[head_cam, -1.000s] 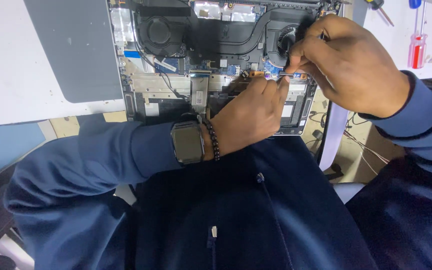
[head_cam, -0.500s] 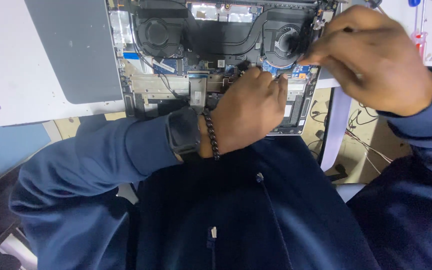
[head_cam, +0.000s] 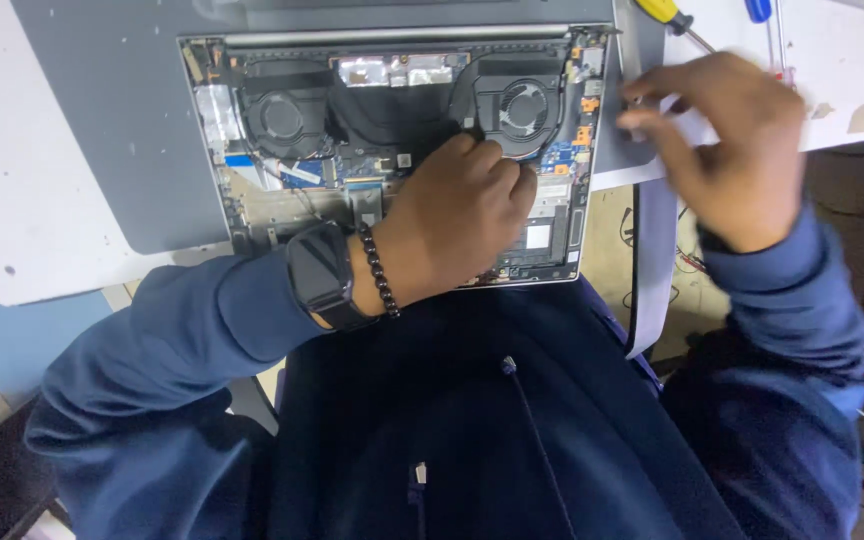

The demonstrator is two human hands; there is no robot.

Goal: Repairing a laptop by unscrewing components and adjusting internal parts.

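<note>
An open laptop (head_cam: 282,205) lies bottom-up on the table, its two fans, heat pipes and circuit board bared. My left hand (head_cam: 452,225), with a dark watch (head_cam: 320,270) and a bead bracelet at the wrist, rests on the board just below the right fan (head_cam: 522,105). Its fingers are curled and the fingertips touch the board. My right hand (head_cam: 732,150) is blurred and hovers off the laptop's right edge over the table. Thumb and forefinger are pinched together; anything between them is too small to make out.
A grey cover panel (head_cam: 102,120) lies under and left of the laptop on the white table (head_cam: 12,200). A yellow-handled screwdriver (head_cam: 667,12) and a blue-handled one (head_cam: 760,10) lie at the far right. Cables hang below the table's right edge.
My right hand has lifted off the laptop's right fan area and swung right, clear of the chassis. The left hand stays pressed on the board. The view has shifted.
</note>
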